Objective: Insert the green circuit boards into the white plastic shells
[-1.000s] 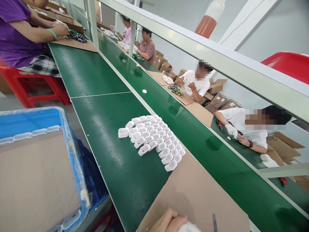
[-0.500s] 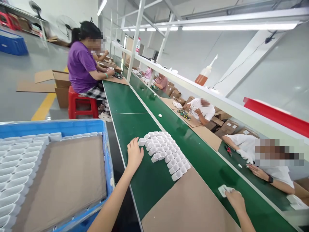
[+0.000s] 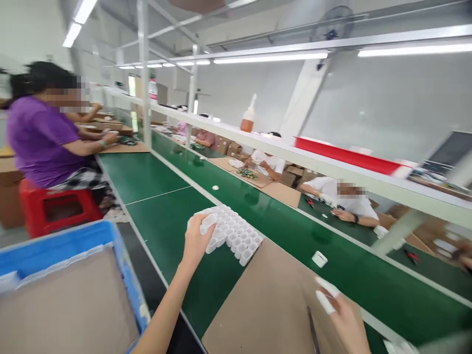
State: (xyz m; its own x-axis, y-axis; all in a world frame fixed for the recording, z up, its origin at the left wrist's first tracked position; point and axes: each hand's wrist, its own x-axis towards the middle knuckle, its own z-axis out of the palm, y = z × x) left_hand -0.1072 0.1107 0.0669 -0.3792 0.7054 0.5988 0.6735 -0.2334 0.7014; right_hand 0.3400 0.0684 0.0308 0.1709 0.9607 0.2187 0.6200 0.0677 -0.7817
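Several small white plastic casings [image 3: 236, 236] stand packed together on the green belt [image 3: 165, 221]. My left hand [image 3: 194, 242] reaches to the near left edge of that cluster, and its fingers close round one white casing [image 3: 207, 223]. Lower right, my right hand [image 3: 341, 314] hovers over the brown cardboard sheet [image 3: 269, 300]. Its fingers are spread, wear white fingertip covers and hold nothing. A single white casing [image 3: 319, 258] lies on the belt just beyond that hand. A thin dark tool [image 3: 312, 328] rests on the cardboard beside it.
A blue crate [image 3: 70, 245] lined with cardboard stands at my left. A person in purple [image 3: 40, 140] sits on a red stool [image 3: 55, 209] further up the belt. Other workers sit across the line under a long white shelf [image 3: 295, 147] bearing a bottle [image 3: 248, 120].
My left hand has moved from the belt onto the cluster's edge and closed on a casing. My right hand has let go of the white casing and drawn back. The view has swung right.
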